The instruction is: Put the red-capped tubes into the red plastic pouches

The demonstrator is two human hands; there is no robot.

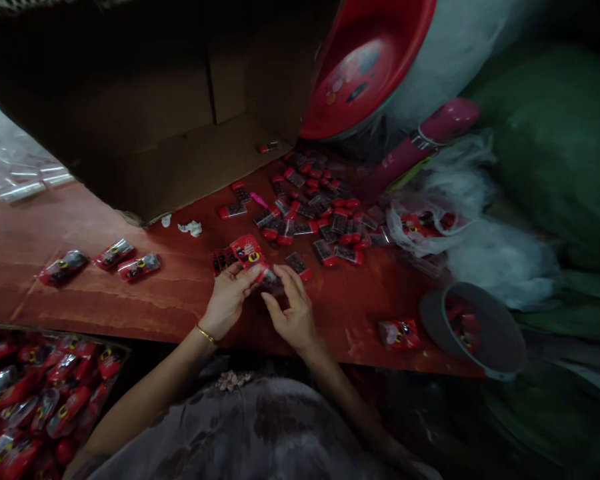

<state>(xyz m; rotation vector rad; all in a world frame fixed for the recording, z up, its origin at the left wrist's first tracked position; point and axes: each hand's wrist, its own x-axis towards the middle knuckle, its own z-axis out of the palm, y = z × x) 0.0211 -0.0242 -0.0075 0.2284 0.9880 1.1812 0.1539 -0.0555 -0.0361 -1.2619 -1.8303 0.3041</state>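
Observation:
My left hand (227, 297) pinches a small red printed packet (249, 252) between thumb and fingers, above the table. My right hand (295, 313) is at the packet's lower right end, its thumb and fingertips on either side of a dark, clear-looking part. Exactly what is inside that end is blurred. Just behind my left fingers lie small dark containers with red ends (221, 260). A loose clear container with a red cap (299, 265) rests beyond my right fingertips.
A pile of red-capped containers (320, 207) lies ahead, beside a large open cardboard box (180, 160). Filled packets (139, 267) sit at left; a box below is full of them (40, 393). At right are a grey bowl (497, 340), a pink bottle (405, 157) and a red basin (370, 73).

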